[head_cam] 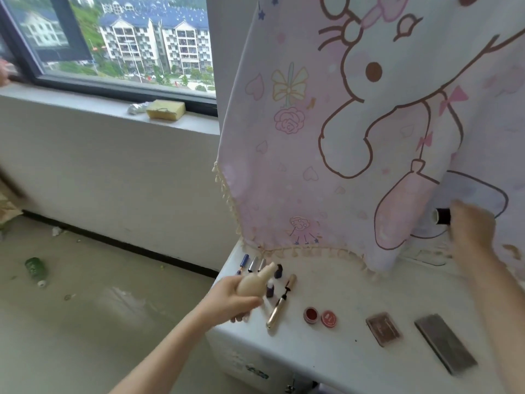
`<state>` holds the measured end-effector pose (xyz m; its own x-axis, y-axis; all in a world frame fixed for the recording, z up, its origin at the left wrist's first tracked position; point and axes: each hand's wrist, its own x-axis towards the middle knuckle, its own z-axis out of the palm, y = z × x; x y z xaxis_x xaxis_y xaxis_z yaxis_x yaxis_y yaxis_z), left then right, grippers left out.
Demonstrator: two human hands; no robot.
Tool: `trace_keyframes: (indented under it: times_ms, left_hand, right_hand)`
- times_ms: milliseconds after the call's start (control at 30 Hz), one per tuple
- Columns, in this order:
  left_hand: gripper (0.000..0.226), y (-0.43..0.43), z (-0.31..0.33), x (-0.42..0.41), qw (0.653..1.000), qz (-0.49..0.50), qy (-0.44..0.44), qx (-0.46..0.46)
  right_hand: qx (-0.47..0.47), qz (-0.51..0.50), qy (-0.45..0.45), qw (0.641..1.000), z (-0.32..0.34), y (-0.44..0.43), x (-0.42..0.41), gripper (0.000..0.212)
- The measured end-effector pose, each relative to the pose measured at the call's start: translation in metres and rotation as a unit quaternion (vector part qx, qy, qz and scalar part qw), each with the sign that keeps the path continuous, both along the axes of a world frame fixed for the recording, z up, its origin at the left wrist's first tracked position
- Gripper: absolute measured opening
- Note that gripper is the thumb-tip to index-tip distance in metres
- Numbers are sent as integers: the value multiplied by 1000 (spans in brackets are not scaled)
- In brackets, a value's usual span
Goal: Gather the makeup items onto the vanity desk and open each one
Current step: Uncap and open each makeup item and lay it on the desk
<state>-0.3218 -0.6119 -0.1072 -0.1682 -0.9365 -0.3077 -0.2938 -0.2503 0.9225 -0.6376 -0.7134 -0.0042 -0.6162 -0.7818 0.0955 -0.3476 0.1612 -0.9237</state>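
My left hand [231,300] grips a beige foundation bottle [255,281], held tilted over the left end of the white vanity desk [326,351], its neck pointing up and right. My right hand [471,231] is raised at the right and holds a small black cap [443,216]. On the desk lie several slim tubes [252,263], a dark nail polish bottle [278,271] with its parts apart, a gold mascara [279,307] pulled open, a red pot [311,314] beside its red lid [328,319], a brown compact [383,328] and a grey palette [444,342].
A pink cartoon-print cloth [355,137] with a tasselled hem hangs over the back of the desk. A window sill at upper left holds a yellow sponge [166,109]. A green bottle [35,270] and bits of litter lie on the floor to the left.
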Motion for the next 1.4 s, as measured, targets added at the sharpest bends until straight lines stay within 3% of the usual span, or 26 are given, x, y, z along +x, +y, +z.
trace_keyframes:
  times_ms: [133,367,567,733,967,1067,1167,1233,1400]
  left_hand:
    - [9,-20,12,-16,999,24,16,-44]
    - [17,-30,0,-50,994,39,84,-53]
    - [24,-37,-17,-84,998,-18,16,-53]
    - [36,-48,-26,-107,999,-42,2,-32]
    - [21,-64,-53,-140,1000,-19,-11,17]
    - [35,-71,-66,-151,997,-5,-50,50]
    - [11,-76,-75,-161,995,28,-69,62]
    - [29,-81,-82,-166,994,47,-89,52]
    - [11,-97,-92,-180,991,46,-107,67]
  right_hand:
    - [27,112,65,991,-30,-9,21,15]
    - [63,165,-12,984,-64,13,24,20]
    - [122,219,-57,966,-72,39,12,4]
    - [137,228,-45,963,-93,55,-9,20]
    - [219,218,9,951,-141,69,-25,35]
    - [252,220,39,941,-165,67,-29,37]
    - [263,238,57,933,-182,59,-29,37]
    - [265,257,67,927,-191,52,-27,35]
    - [276,306,117,904,-208,31,-19,37]
